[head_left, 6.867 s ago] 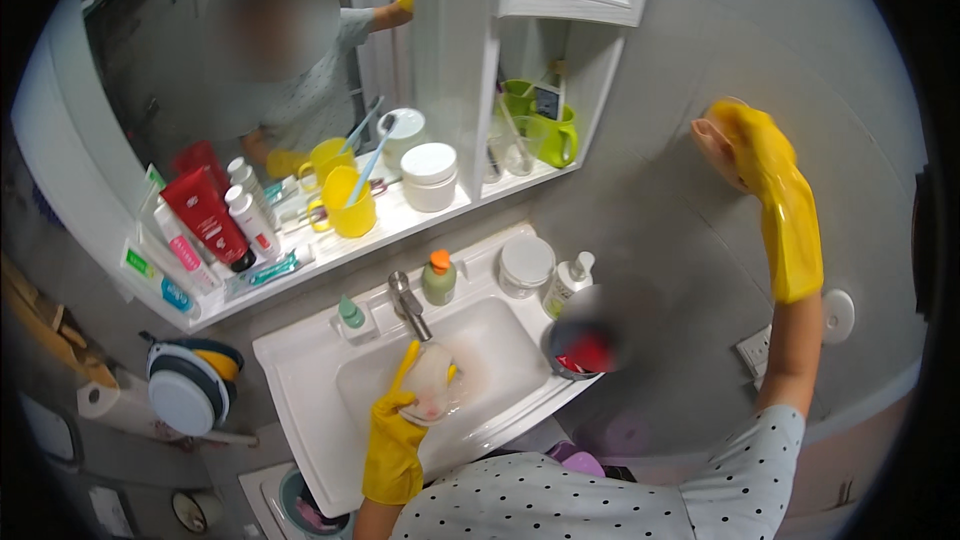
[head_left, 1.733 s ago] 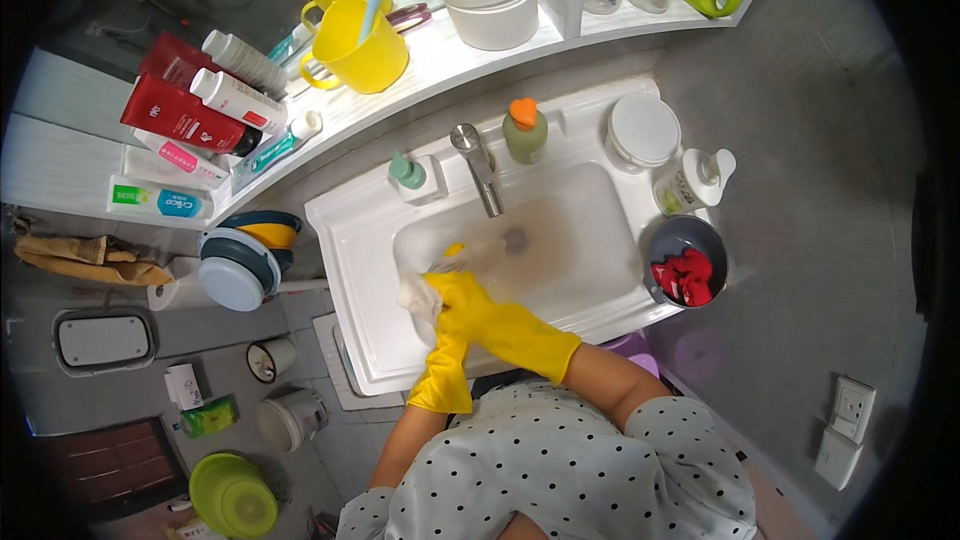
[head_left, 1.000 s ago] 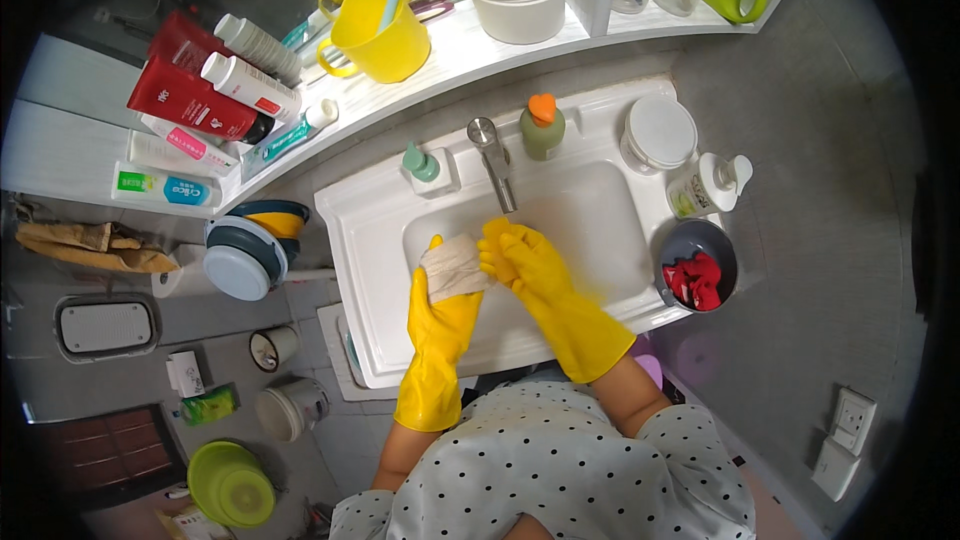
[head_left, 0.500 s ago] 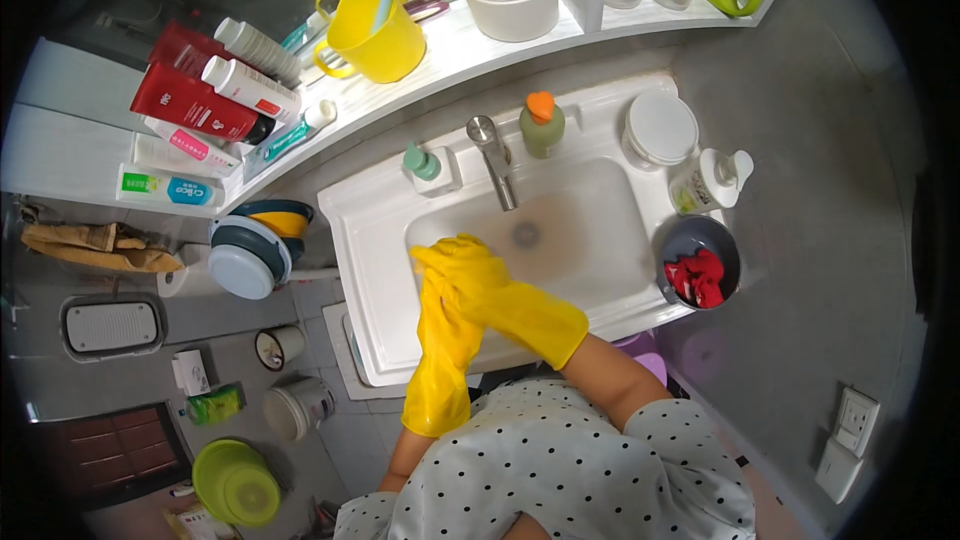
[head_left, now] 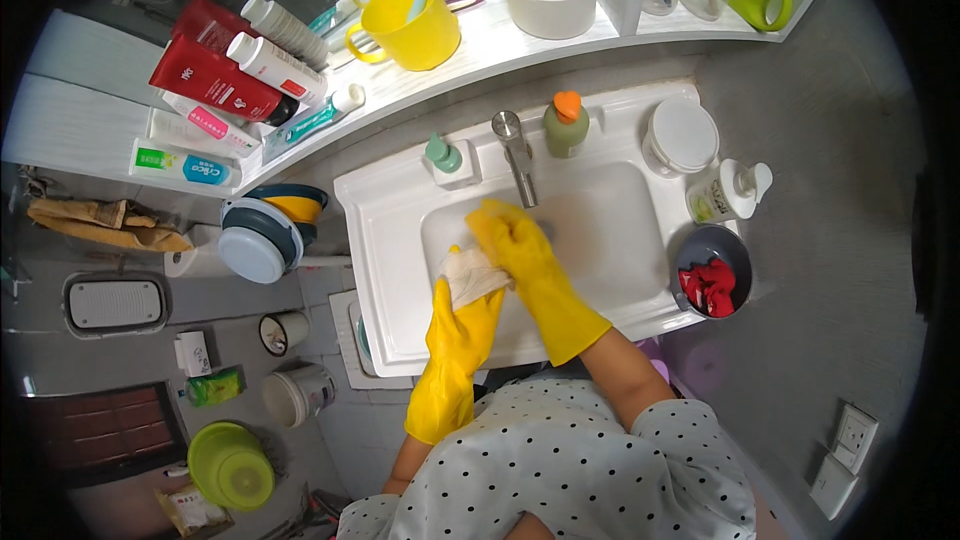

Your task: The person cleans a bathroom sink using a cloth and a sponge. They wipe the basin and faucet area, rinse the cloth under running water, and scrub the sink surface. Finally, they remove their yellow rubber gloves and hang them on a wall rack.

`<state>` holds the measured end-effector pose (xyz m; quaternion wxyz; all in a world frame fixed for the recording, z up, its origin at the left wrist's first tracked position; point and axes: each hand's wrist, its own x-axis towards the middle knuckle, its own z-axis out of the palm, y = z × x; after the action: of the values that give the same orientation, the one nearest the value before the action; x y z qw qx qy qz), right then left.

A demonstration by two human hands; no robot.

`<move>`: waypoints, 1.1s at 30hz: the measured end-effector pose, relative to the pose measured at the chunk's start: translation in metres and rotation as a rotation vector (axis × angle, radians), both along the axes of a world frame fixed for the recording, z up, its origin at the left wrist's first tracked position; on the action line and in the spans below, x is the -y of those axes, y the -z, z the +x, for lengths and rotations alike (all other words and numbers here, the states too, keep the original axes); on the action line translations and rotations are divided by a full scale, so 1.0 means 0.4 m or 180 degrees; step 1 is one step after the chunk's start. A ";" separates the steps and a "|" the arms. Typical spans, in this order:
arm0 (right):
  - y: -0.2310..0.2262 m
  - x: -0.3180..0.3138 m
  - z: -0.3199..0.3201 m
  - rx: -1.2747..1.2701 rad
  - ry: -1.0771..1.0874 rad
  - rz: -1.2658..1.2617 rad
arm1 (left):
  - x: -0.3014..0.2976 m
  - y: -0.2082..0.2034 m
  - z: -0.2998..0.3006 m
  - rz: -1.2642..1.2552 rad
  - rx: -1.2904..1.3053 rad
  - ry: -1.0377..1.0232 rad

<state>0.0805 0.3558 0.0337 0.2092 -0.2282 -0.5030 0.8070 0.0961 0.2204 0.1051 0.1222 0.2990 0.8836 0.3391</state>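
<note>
1. Head view, handling: the pale cloth [head_left: 470, 278] looks soft, limp and light, not fragile, and probably slick if wet against rubber gloves; a full-palm hold or a bunched edge should suit it best.
2. Head view, grip: the left gloved hand [head_left: 466, 330] holds the cloth across palm and fingers, above the left part of the washbasin [head_left: 625, 240]. The right gloved hand [head_left: 518, 245] curls just beside the cloth's upper-right edge; whether it holds anything, I cannot tell.
</note>
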 end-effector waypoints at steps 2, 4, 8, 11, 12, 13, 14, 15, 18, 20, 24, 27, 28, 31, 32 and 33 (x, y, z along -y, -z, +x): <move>-0.059 -0.014 0.024 0.0048 0.0124 0.0275 | -0.006 -0.031 -0.005 0.0550 0.0085 -0.0242; -0.111 -0.010 0.043 0.0241 -0.0149 0.1300 | -0.023 -0.062 -0.006 0.1483 0.1088 -0.0709; -0.224 0.065 0.075 0.0826 -0.0845 0.3055 | -0.010 -0.061 0.006 0.0377 0.1299 -0.0895; -0.225 0.049 0.056 0.0891 -0.1131 0.2840 | 0.011 -0.025 0.009 -0.0401 0.0175 -0.0501; -0.197 0.044 0.047 0.0893 -0.1265 0.2729 | 0.015 -0.001 0.007 -0.0207 0.0037 -0.0379; -0.155 0.050 0.039 0.0948 -0.0954 0.2649 | 0.013 0.011 0.002 0.1340 0.1541 -0.0645; -0.101 0.058 0.026 0.0992 -0.0653 0.2570 | 0.008 0.022 -0.004 0.2895 0.3040 -0.0892; -0.091 0.058 0.016 0.1035 -0.0355 0.2495 | -0.001 0.021 -0.011 0.4467 0.4539 -0.1106; -0.081 0.057 0.041 0.0773 -0.0159 0.2470 | -0.015 -0.006 0.012 0.4555 0.4188 -0.1116; -0.100 0.055 0.038 0.0685 -0.0465 0.2583 | -0.005 -0.006 -0.004 0.4247 0.4286 -0.0955; 0.044 0.004 -0.001 0.0530 0.0695 0.1891 | -0.038 -0.094 0.024 0.4527 0.4453 -0.1025; -0.052 -0.057 0.039 0.1111 -0.0182 -0.1055 | -0.011 -0.072 -0.006 0.4329 0.4520 -0.1967; -0.065 -0.079 0.040 0.0974 -0.0326 -0.1709 | 0.001 -0.055 -0.018 0.4377 0.4627 -0.2140; -0.131 -0.095 0.064 0.0721 -0.0178 -0.2588 | 0.040 0.005 -0.043 0.4332 0.4831 -0.2453; -0.130 -0.090 0.068 0.0546 -0.0286 -0.2306 | 0.049 0.023 -0.046 0.4209 0.4812 -0.2418; -0.129 -0.085 0.069 0.0353 -0.0390 -0.2017 | 0.062 0.054 -0.055 0.4214 0.4944 -0.2102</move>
<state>0.1080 0.3896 0.0852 0.0510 -0.2949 -0.2502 0.9208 0.0741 0.1957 0.0833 0.3666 -0.2455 0.2416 0.8643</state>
